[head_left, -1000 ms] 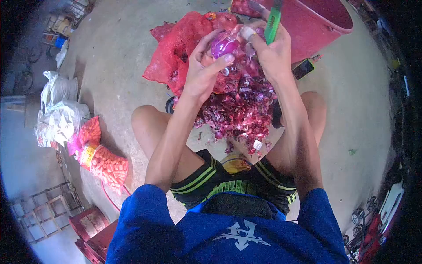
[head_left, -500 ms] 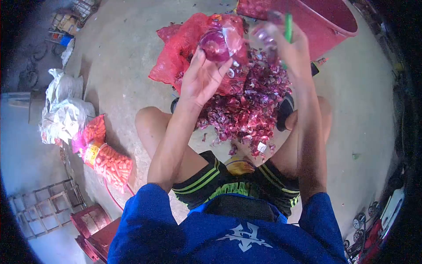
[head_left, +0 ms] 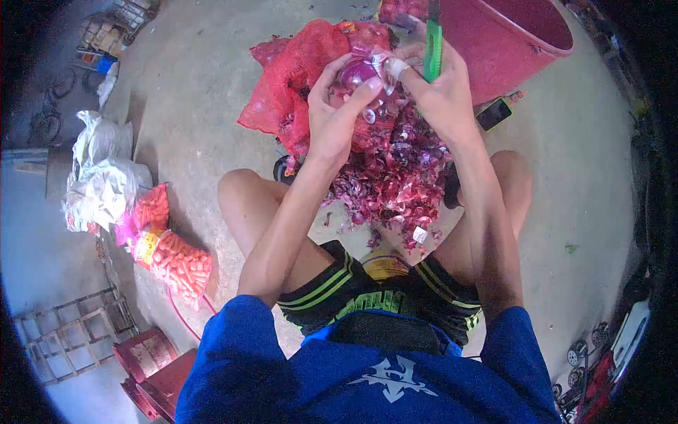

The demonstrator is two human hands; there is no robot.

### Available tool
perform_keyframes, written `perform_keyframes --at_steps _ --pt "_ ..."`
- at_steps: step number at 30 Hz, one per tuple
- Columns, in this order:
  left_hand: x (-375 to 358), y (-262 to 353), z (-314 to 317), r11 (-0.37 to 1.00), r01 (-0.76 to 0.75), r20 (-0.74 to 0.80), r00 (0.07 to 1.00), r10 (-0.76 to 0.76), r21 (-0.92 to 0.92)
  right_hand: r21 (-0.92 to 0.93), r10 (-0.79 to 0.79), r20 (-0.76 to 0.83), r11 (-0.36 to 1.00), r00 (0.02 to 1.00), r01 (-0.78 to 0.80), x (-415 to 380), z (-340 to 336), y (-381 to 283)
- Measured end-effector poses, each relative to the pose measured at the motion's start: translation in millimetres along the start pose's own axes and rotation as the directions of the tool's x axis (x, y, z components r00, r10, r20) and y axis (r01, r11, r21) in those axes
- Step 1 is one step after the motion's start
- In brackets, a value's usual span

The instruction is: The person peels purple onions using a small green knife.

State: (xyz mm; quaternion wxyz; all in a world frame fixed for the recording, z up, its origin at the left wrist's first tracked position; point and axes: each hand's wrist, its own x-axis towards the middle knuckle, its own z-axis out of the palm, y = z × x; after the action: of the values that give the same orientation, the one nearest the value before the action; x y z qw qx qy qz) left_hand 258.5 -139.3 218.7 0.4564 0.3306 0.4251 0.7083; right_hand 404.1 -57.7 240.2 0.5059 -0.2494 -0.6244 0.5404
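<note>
My left hand [head_left: 337, 106] is wrapped round a purple onion [head_left: 358, 75] with loosened skin at its right side. Close against that skin, my right hand [head_left: 434, 81] has its thumb and fingertips at the onion's edge. A green-handled knife [head_left: 433, 53] is held in my right hand, its blade pointing up and away. Below both hands lies a heap of purple onion skins [head_left: 395, 180] on the floor. A red mesh sack [head_left: 293, 81] sits behind and to the left of the onion.
A large red tub [head_left: 508, 53] stands at the back right, with a phone [head_left: 494, 114] on the floor before it. At left are a mesh bag of orange items [head_left: 180, 261] and white sacks [head_left: 113, 184]. A yellow round object [head_left: 385, 266] lies between my legs.
My right hand has moved left and down to the onion, with the knife still in it. My left hand has tilted and its thumb now lies over the onion. More of the phone shows.
</note>
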Motion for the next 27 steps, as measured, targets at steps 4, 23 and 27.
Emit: perform_keyframes --at_steps 4,23,27 --pt "4 -5 -7 0.994 0.07 0.08 0.995 -0.064 -0.084 -0.21 -0.123 -0.138 0.973 0.983 0.092 10 -6 8" --pt "-1 19 -37 0.986 -0.012 0.107 0.994 0.031 -0.168 -0.42 -0.042 0.472 0.867 0.881 0.267 -10 -21 -10" --pt "0 19 -38 0.989 -0.037 0.115 0.992 0.053 -0.143 -0.473 0.029 0.458 0.854 0.888 0.216 -8 -17 -15"
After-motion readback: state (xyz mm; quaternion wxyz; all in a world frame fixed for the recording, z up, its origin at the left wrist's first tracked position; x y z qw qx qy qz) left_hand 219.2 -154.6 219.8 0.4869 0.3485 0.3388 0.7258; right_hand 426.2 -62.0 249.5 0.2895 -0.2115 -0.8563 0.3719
